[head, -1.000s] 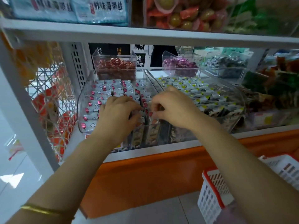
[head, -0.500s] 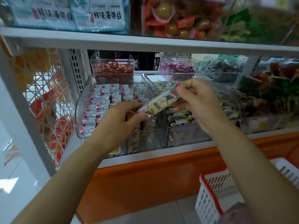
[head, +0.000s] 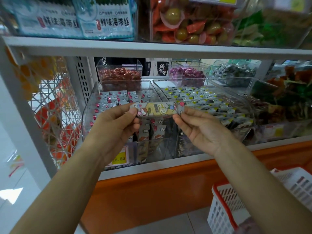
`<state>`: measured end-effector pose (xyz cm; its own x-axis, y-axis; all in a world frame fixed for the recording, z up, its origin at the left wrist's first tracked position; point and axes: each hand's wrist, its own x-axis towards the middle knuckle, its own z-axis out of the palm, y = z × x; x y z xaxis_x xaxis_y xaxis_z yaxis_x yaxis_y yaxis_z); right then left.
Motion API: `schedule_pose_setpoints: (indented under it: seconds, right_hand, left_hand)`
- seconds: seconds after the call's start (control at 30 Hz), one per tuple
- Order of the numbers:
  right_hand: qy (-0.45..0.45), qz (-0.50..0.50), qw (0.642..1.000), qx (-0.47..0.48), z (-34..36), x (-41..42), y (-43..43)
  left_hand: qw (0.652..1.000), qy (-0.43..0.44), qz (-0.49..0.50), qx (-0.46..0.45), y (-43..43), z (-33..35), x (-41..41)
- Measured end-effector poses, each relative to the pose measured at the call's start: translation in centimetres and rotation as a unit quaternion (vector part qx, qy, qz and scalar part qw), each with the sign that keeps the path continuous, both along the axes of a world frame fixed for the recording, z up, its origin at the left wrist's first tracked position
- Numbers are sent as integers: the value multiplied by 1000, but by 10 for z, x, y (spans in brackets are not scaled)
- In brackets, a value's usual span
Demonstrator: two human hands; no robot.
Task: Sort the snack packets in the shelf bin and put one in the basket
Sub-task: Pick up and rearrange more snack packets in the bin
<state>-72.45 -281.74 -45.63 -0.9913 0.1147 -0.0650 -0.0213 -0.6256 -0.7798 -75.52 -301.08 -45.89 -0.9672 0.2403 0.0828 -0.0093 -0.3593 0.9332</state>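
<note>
One snack packet (head: 157, 109) is held up in front of the shelf bin (head: 88, 115), level and stretched lengthwise between the two hands. It is raised above the bin's front wall and kept clear of everything inside. Its left end is pinched by the left hand (head: 116, 125) between thumb and forefinger, the remaining fingers curled beneath. Its right end is pinched the same way by the right hand (head: 200, 130), palm turned upward. The cartoon print and the yellow panel on the wrapper are turned toward the camera.

Inside the shelf bin, rows of red-dotted packets (head: 114, 98) are laid flat toward the back, while several more are stood on end against the front wall, directly below the held packet. A yellow price tag (head: 119, 158) is fixed low on the bin's front, partly covered by the left wrist.

Just right of the shelf bin a second clear bin (head: 243, 132) is seen, filled with yellow-marked packets (head: 202, 98). Behind the shelf bin a smaller clear box of red sweets (head: 119, 75) is set, with purple sweets (head: 187, 74) in another box behind and to the right. To the bin's left a white wire rack (head: 55, 105) of orange goods is hung.

Below and to the right of the shelf bin — down near the floor — the basket (head: 217, 213) is found, white with a red rim; its contents cannot be made out.
</note>
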Motion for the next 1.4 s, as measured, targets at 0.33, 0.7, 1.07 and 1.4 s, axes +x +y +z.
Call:
schedule_pose_setpoints:
  seconds: [0.33,0.7,1.07,1.4]
  right_hand:
    - [79,-90,964,239,-7,-1,-5]
    - [137,-81,933,324,-7,3,-10]
    - [166,-191,836,488,-8,5,-15]
    - [195,-167,826,502,-10,6,-20]
  left_hand:
    - [999,7,-25,-28,1,1,4]
    - [988,80,-7,-133,0,-2,5]
    - [973,109,18,-205,9,3,15]
    - [981,59,56,-178,6,2,9]
